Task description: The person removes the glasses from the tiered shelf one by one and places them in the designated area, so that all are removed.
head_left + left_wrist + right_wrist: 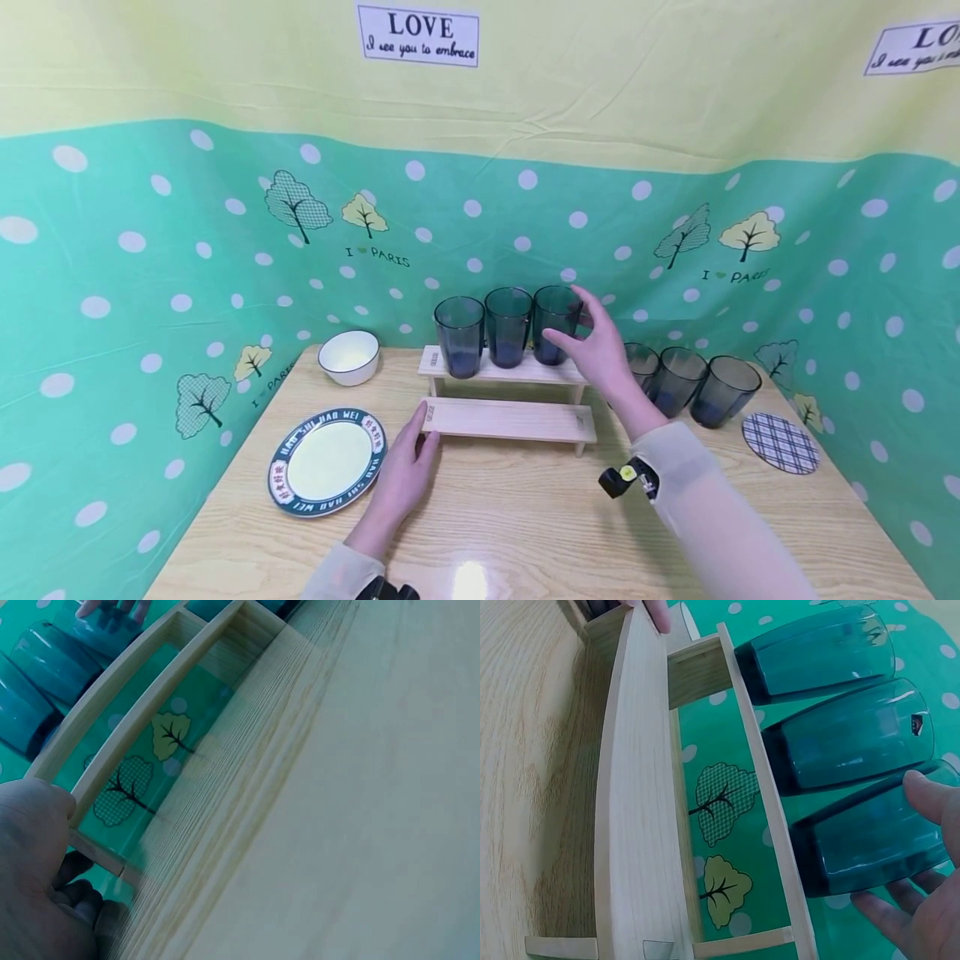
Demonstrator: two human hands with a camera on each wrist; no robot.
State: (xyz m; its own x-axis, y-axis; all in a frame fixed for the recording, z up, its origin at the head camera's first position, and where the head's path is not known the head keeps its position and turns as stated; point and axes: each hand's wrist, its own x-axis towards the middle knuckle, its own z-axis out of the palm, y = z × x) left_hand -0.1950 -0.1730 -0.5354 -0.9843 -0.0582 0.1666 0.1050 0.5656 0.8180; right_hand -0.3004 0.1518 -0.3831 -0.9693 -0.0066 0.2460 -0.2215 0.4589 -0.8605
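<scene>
Three tumblers stand on the rack's [510,421] upper step; right hand [600,350], fingers spread, flanks the rightmost tumbler [555,323], while left hand [405,471] rests flat-fingered against the lower step's left end.

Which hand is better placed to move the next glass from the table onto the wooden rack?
Right. The right hand is at the rack's right end, beside the three glasses on the table. The left hand holds the rack's left end, steadying it.
</scene>
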